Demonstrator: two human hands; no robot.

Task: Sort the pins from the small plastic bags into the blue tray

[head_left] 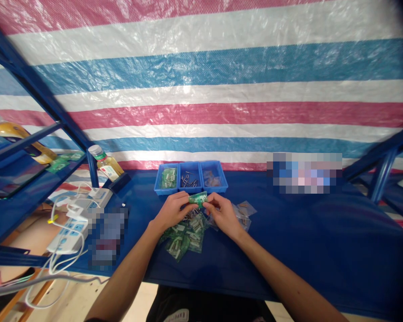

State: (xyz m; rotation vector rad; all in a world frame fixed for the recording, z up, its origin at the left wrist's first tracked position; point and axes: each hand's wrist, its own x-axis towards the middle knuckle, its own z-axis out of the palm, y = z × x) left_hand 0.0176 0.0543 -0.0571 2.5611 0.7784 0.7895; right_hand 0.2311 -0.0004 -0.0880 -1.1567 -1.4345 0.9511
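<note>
Between my two hands is a small green-printed plastic packet [198,198], held up over the table. The fingers of my left hand [173,208] pinch its left end. My right hand [223,213] pinches its right end. Below them lies a pile of similar green packets [188,236] with small pieces inside. Clear bags [244,212] holding brownish metal-looking pieces lie beside and partly behind my right hand. Just beyond my hands stand three joined blue bins: the left bin [160,179] holds green packets, the middle bin [189,168] loose metal pins, the right bin [220,173] clear bags.
White power strips [69,232] with tangled cables lie at the left, near a drink bottle [106,164]. A blurred-out object [108,237] lies beside them; another [304,173] is at the back right. Blue metal posts [384,172] frame the table [315,250]. Part of another person [27,239] shows at far left.
</note>
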